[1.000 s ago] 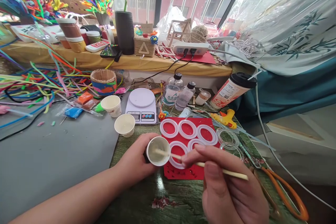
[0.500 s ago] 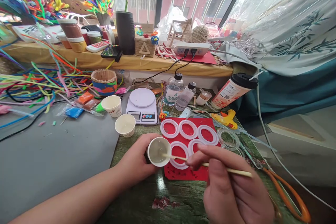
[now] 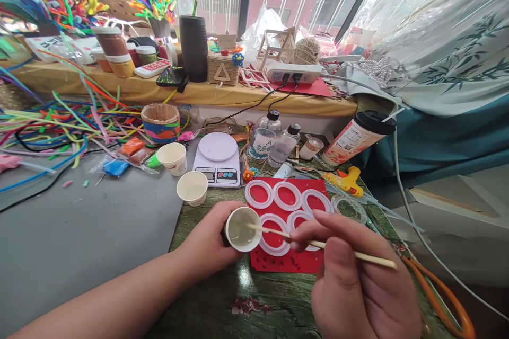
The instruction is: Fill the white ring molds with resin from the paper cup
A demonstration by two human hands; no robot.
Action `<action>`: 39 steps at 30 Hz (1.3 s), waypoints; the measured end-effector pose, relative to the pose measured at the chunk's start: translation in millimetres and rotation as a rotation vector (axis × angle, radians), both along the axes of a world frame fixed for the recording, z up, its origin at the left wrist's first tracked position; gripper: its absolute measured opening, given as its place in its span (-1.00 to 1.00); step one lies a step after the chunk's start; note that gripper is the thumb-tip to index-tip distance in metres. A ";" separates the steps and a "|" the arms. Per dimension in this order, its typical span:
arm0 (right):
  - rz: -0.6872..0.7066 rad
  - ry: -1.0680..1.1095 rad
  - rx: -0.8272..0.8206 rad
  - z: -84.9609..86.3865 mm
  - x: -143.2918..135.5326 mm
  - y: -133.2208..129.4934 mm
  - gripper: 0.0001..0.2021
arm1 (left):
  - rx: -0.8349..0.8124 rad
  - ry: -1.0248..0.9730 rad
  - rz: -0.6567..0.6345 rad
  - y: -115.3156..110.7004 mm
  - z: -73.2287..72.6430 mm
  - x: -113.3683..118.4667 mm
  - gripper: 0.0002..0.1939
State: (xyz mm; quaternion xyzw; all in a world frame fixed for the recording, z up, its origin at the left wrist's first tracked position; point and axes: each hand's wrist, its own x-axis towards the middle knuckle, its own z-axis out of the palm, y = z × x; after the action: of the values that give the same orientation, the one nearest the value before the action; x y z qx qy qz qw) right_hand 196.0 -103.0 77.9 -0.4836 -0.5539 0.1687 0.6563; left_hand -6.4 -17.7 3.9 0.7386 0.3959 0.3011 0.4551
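My left hand (image 3: pixel 207 241) grips a small white paper cup (image 3: pixel 242 229) with clear liquid in it, just above the green table. My right hand (image 3: pixel 358 280) pinches a thin wooden stick (image 3: pixel 330 248) whose tip dips into the cup. Right behind the cup lies a red mat (image 3: pixel 292 262) carrying several white ring moulds (image 3: pixel 287 196).
Two empty paper cups (image 3: pixel 193 188) and a white kitchen scale (image 3: pixel 218 159) stand behind my left hand. Clear bottles (image 3: pixel 262 137), a lidded drink cup (image 3: pixel 353 139), a yellow glue gun (image 3: pixel 347 180) and orange-handled scissors (image 3: pixel 445 296) lie to the right. Coloured pipe cleaners (image 3: pixel 59 122) cover the left.
The stick's tip has shifted inside the cup, from the left part toward its right rim, and my right hand has slid slightly right. The view has drifted a little.
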 end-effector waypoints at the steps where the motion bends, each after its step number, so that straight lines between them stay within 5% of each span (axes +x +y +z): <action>1: 0.003 0.001 0.006 0.1 0.0 -0.9 -0.73 | -0.003 0.001 0.002 -0.1 0.4 -0.1 -0.44; 23: 0.110 0.080 -0.079 4.0 2.5 1.3 -0.76 | -0.045 -0.017 0.011 -0.6 -0.5 -0.2 -0.42; 27: -0.056 0.126 -0.085 2.5 2.4 3.9 -0.79 | -0.049 -0.008 0.013 -1.4 -1.2 0.5 -0.41; 31: 0.066 0.040 -0.091 2.5 -0.2 3.4 -0.78 | -0.045 -0.010 0.026 -2.1 -2.5 0.9 -0.42; 39: 0.070 0.023 -0.066 3.3 0.4 -0.8 -0.77 | -0.017 -0.007 0.008 -0.6 0.6 0.6 -0.44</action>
State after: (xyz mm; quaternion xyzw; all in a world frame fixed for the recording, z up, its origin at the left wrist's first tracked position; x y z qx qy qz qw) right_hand 196.4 -103.8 81.1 -0.4835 -0.5569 0.2156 0.6401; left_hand -5.8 -18.2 4.5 0.7320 0.3997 0.3021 0.4617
